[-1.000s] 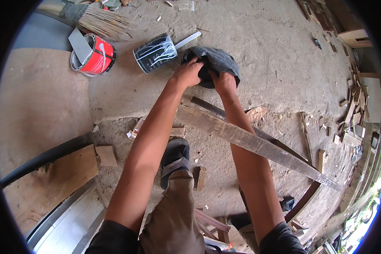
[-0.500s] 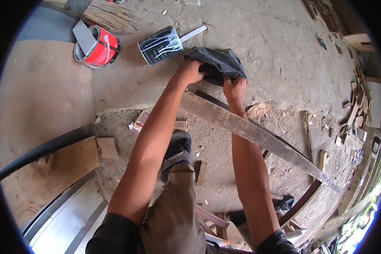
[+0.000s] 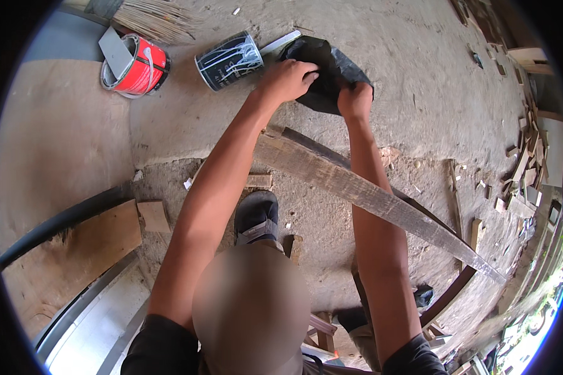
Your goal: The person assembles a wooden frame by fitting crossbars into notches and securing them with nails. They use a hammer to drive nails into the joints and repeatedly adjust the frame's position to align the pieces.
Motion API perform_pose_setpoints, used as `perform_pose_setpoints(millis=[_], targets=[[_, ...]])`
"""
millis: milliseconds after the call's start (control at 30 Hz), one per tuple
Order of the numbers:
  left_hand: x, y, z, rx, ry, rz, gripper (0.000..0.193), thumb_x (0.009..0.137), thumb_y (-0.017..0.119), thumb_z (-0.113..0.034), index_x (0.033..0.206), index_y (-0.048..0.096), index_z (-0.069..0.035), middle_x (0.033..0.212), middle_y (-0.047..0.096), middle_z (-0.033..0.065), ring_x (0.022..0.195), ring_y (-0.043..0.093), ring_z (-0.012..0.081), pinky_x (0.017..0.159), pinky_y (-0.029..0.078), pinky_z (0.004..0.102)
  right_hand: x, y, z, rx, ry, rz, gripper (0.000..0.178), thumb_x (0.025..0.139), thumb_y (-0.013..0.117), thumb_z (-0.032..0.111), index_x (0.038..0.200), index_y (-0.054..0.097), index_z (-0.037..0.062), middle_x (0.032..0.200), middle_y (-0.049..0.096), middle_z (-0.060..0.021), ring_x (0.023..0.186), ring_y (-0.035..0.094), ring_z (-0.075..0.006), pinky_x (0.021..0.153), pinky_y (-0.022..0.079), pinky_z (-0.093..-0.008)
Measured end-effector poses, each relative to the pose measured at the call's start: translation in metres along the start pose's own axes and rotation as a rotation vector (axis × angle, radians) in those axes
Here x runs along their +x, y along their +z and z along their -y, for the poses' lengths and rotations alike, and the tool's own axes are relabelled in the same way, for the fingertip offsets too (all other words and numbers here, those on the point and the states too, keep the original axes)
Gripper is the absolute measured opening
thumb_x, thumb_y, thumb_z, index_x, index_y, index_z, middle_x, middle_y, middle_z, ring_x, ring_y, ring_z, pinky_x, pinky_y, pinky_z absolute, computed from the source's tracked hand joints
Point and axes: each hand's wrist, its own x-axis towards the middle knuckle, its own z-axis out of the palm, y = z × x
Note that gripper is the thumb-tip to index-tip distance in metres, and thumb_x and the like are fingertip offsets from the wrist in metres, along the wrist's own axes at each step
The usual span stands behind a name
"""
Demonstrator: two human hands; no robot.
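A black plastic bag [image 3: 334, 65] is held up past the far end of a long wooden plank, its mouth spread between my two hands. My left hand [image 3: 292, 80] grips the bag's left edge, with the fingers reaching over into the opening. On the other side my right hand [image 3: 356, 100] is closed round the right edge. To the left of the bag a black can with white paint drips [image 3: 228, 62] lies tilted on the floor. A pale flat stick [image 3: 280, 42] shows between that can and the bag, partly covered by the bag.
The weathered plank [image 3: 356, 187] slants to the right, crossing my right forearm. A red can [image 3: 145, 74] with a grey board in it and a stick broom [image 3: 159, 19] stand at upper left. Wood scraps [image 3: 525, 162] lie piled at far right. My shoe [image 3: 257, 215] is on the floor below.
My hands and the bag have moved slightly farther away. The bag's mouth is spread wider, showing more of its dark inside, and my left hand's grip has shifted on the edge.
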Motion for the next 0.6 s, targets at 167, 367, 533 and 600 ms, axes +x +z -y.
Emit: perform_pose_setpoints(millis=[167,367,533,600], targets=[[0.011,0.011,-0.002,0.314,-0.082,0.201,0.038,0.088,0.068,-0.028,0.124,0.067,-0.014,0.117,0.070,0.0143,0.110,0.065,0.0352,0.095,0.048,0.0505,0.012,-0.001,0.002,-0.074,0.114,0.084,0.032,0.081,0.072,0.021,0.093,0.069,-0.0091,0.093,0.069,-0.0303,0.096,0.068,-0.0446,0.083,0.053,-0.0460],[-0.007,0.042,0.006,0.293,-0.127,0.128,0.049,0.082,0.069,-0.023,0.130,0.062,-0.019,0.125,0.067,0.0102,0.127,0.054,0.0330,0.102,0.041,0.0581,-0.010,0.021,-0.008,-0.332,-0.195,0.119,0.049,0.085,0.074,0.025,0.129,0.062,0.0094,0.119,0.067,-0.0223,0.110,0.064,-0.0397,0.093,0.052,-0.0458],[-0.014,0.059,0.009,0.160,-0.094,-0.022,0.044,0.081,0.070,-0.021,0.125,0.065,-0.015,0.122,0.068,0.0124,0.121,0.058,0.0352,0.098,0.044,0.0558,-0.019,0.015,-0.002,-0.051,-0.287,-0.008,0.039,0.084,0.076,0.024,0.120,0.069,0.0101,0.119,0.068,-0.0199,0.110,0.064,-0.0394,0.093,0.051,-0.0449],[-0.016,0.055,0.010,0.144,-0.084,-0.032,0.039,0.083,0.071,-0.024,0.120,0.067,-0.012,0.118,0.069,0.0154,0.115,0.061,0.0375,0.095,0.047,0.0516,-0.029,0.008,0.002,0.015,-0.247,-0.039,0.037,0.082,0.078,0.025,0.114,0.071,0.0069,0.114,0.069,-0.0207,0.108,0.065,-0.0404,0.091,0.051,-0.0447]])
